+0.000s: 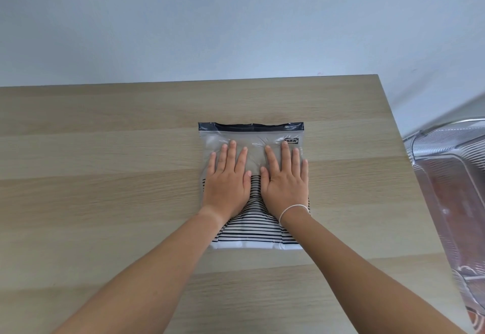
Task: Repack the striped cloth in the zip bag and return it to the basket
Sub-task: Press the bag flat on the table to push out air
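Seen from above: a clear plastic zip bag with a dark navy closure strip along its far edge, lying flat on a pale wood-grain surface, a little right of centre. Inside it, a folded black-and-white striped cloth, filling the near half of the bag and reaching down to the bag's near edge; far half of the bag see-through and flat, with only the surface colour showing through. Small black printed logo near the bag's far right corner.

Left hand laid palm down on the left part of the bag, fingers spread and pointing away toward the closure strip. Right hand laid the same way on the right part, just beside the left, thumbs nearly touching over the top edge of the striped cloth. Both hands flat and splayed, gripping nothing, pressing on the plastic only. Thin white band around the right wrist. Closure strip wavy in the middle; sealed or not, cannot tell.

Beyond the right edge of the surface, lower down, a transparent ribbed plastic basket with a metal rim, well apart from the bag. Plain pale blue-grey wall behind the surface.
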The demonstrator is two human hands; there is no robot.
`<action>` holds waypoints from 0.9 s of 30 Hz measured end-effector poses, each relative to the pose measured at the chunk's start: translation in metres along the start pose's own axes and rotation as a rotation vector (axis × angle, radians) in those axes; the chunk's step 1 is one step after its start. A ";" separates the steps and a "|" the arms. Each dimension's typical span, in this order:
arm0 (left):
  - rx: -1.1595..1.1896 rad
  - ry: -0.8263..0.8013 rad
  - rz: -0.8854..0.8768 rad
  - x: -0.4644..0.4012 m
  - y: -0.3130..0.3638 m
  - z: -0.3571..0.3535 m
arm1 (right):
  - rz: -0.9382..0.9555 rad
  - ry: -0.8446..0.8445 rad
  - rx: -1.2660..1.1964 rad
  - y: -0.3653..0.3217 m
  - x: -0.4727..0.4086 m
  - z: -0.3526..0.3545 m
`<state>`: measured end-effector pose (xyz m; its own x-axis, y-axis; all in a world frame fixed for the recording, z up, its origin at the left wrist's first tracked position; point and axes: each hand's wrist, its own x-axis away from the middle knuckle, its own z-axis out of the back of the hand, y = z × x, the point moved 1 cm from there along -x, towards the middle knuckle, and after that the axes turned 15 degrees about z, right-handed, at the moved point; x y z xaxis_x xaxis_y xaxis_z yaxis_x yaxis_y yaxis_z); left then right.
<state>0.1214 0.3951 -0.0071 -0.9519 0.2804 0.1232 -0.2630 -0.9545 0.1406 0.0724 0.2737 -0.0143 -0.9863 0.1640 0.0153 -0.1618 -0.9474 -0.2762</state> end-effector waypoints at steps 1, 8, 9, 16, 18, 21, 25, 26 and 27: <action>-0.001 0.004 0.000 0.000 0.000 0.000 | 0.000 -0.001 -0.001 0.000 0.000 0.000; 0.014 0.005 -0.005 -0.010 0.000 -0.002 | -0.005 0.012 -0.032 0.001 -0.008 -0.001; 0.018 0.006 -0.008 -0.010 0.000 -0.002 | -0.004 0.018 -0.033 0.001 -0.008 -0.001; 0.043 0.012 -0.016 -0.013 0.000 -0.002 | -0.002 0.021 -0.037 0.002 -0.012 -0.002; 0.053 0.009 -0.012 -0.014 0.001 -0.002 | -0.003 0.021 -0.031 0.003 -0.012 -0.002; 0.053 0.008 -0.015 -0.014 0.001 -0.002 | -0.004 0.024 -0.031 0.003 -0.013 -0.003; 0.056 0.006 -0.012 -0.014 0.001 -0.002 | -0.004 0.023 -0.031 0.003 -0.014 -0.003; 0.055 0.004 -0.011 -0.014 0.001 -0.001 | -0.005 0.022 -0.029 0.003 -0.014 -0.003; 0.054 0.004 -0.011 -0.015 0.001 -0.001 | -0.004 0.021 -0.027 0.003 -0.014 -0.004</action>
<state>0.1346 0.3895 -0.0099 -0.9498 0.2899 0.1176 -0.2642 -0.9446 0.1947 0.0857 0.2696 -0.0187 -0.9847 0.1740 -0.0040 -0.1646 -0.9389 -0.3021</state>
